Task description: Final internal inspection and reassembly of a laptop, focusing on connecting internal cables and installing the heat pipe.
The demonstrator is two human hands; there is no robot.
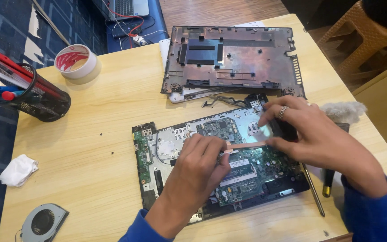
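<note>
At the centre of the frame the opened laptop (229,166) lay with its bottom cover (231,58) already off above and the fan (44,222) out at lower left, while the left hand (200,168) and right hand (312,134) pinched the copper heat pipe (246,144), not yet lifted clear.

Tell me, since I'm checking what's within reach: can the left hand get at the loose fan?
Probably yes. The fan lies alone at the near left table corner, nothing between, but the left hand is busy on the laptop.

Far up-left of the grip sit a tape roll (75,60) and mesh pen holder (41,103); down-left, a loose fan (44,222) and crumpled tissue (18,170); above, a removed bottom cover (234,58).
</note>
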